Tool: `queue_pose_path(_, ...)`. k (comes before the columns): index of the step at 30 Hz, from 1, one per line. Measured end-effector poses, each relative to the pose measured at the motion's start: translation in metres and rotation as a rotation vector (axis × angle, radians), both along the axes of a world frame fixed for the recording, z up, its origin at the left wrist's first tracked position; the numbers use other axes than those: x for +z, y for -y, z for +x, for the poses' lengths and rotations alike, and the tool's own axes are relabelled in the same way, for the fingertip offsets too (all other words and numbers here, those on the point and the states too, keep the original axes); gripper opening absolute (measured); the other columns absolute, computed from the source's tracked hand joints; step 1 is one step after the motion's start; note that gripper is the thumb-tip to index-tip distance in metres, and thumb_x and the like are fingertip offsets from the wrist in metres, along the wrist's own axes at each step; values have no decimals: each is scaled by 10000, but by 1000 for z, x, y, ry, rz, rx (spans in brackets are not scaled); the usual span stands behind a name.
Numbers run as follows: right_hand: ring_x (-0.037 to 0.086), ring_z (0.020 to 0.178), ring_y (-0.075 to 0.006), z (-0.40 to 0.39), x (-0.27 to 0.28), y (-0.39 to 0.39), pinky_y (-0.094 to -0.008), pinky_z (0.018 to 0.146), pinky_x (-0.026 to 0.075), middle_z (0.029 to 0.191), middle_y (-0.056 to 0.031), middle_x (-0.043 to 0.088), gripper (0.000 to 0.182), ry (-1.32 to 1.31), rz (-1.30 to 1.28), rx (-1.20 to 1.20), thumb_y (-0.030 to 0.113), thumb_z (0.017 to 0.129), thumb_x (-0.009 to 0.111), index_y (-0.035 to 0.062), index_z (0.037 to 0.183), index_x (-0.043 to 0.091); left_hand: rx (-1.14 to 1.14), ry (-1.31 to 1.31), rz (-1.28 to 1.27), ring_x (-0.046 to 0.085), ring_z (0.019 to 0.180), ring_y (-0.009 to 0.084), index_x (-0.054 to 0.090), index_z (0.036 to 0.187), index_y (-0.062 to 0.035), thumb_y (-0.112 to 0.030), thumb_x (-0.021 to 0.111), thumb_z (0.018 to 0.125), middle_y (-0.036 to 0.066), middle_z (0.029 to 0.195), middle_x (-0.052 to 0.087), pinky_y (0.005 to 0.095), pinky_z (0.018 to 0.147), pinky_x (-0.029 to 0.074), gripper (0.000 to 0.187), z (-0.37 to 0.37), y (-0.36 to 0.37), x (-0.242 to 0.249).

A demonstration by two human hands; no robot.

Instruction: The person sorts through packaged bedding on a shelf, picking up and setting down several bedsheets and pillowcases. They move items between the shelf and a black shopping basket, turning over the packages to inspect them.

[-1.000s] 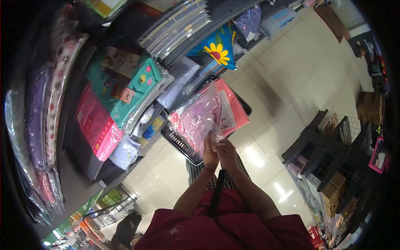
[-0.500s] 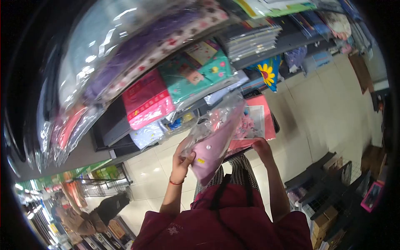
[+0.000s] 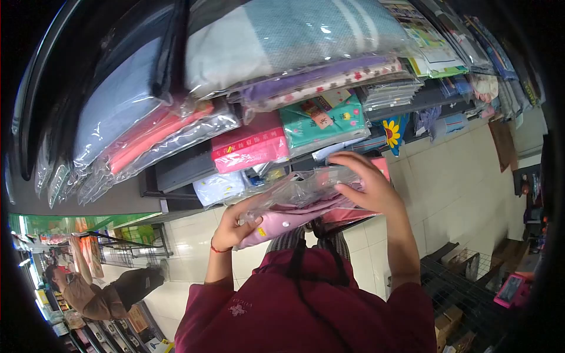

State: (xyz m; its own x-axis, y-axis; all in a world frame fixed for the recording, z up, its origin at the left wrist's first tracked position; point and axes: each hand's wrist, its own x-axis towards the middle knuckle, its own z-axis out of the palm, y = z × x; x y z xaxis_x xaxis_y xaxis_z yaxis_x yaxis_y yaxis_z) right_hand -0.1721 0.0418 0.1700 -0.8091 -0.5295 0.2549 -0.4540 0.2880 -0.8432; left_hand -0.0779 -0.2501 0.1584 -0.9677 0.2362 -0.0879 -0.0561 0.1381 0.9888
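Observation:
A folded pink cloth in a clear plastic bag [image 3: 282, 222], with a white button and a small yellow sticker, is held level before my body. My left hand [image 3: 231, 229] grips its left end, thumb on top near the sticker. At the bag's right end is my right hand [image 3: 376, 189], thumb and fingers spread apart over the loose plastic. Partly hidden behind the bag and my right hand lies a coral-pink package [image 3: 348, 217]. A red-pink package [image 3: 250, 147] and a green flowered package [image 3: 323, 120] sit on the shelf just beyond.
Bagged blue-and-white textiles [image 3: 294, 35] fill the upper shelf ahead. A sunflower-print item [image 3: 393, 136] hangs from the shelf edge. Tiled floor [image 3: 444, 182] stretches to the right, with a dark wire rack [image 3: 456, 282] beyond. Another person [image 3: 100, 291] is at the lower left.
The bagged pink cloth has turned from upright slant to nearly level. My right hand has risen from the coral-pink package to the bag's right end. The view has shifted.

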Motion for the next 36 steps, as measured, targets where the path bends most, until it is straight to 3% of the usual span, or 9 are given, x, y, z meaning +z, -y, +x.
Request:
queue_pose_path(7,554,806,-199,-31,-7,88,-309,726,440,887,-96,563,425,290,245,357,173,733,622,50,1113,479,-161,-35,-30,442,1090,207,460,1155,5,7,548,748,127,1164,492,316,917,325,416,-14,62,6)
queue_pose_path(11,545,691,-166,-30,-5,110,-276,627,437,760,-78,561,416,179,249,317,199,714,643,58,1081,507,-179,-25,-13,425,1104,204,438,1176,-7,13,550,743,123,1194,463,313,914,329,447,-23,85,2)
queue_pose_path(14,535,658,-141,-29,2,120,-265,601,431,748,-66,573,329,326,334,280,178,726,627,42,1015,546,-196,-34,19,416,1111,199,418,1187,-5,29,549,736,120,1203,452,304,905,337,471,-29,99,-1)
queue_pose_path(16,554,636,-194,-26,-5,126,-289,582,428,732,-81,583,237,322,230,205,214,751,589,52,924,573,-201,-31,56,427,1096,193,405,1192,1,43,546,727,116,1198,452,296,889,350,487,-32,105,-7)
queue_pose_path(21,539,606,-236,-11,9,144,-317,543,418,673,-69,563,125,-114,127,33,131,713,596,82,827,608,-130,156,236,496,983,169,379,1200,15,45,539,714,99,1157,464,275,823,393,512,-40,122,-24)
queue_pose_path(25,512,660,-201,18,34,159,-316,578,417,687,-33,513,206,-384,352,24,133,682,611,131,887,611,-6,-3,178,508,938,152,371,1196,12,7,531,719,85,1107,478,251,789,406,503,-39,128,-29)
queue_pose_path(31,513,777,-261,28,21,156,-359,711,430,839,-85,532,407,-325,501,-96,195,684,622,112,1071,528,-86,24,262,504,959,154,383,1184,5,23,493,705,85,1116,481,251,802,399,492,-37,130,-31)
queue_pose_path(32,503,879,-297,32,15,155,-381,787,418,925,-117,531,467,-237,524,-55,235,681,624,97,1109,499,-84,-15,210,511,945,148,404,1165,2,42,468,700,88,1090,500,248,796,402,471,-39,129,-31)
queue_pose_path(36,492,920,-289,43,9,158,-370,807,409,941,-123,522,493,-122,452,21,296,654,645,83,1077,510,-45,-127,33,535,893,131,474,1094,-8,99,394,687,100,992,564,237,772,413,428,-37,129,-31)
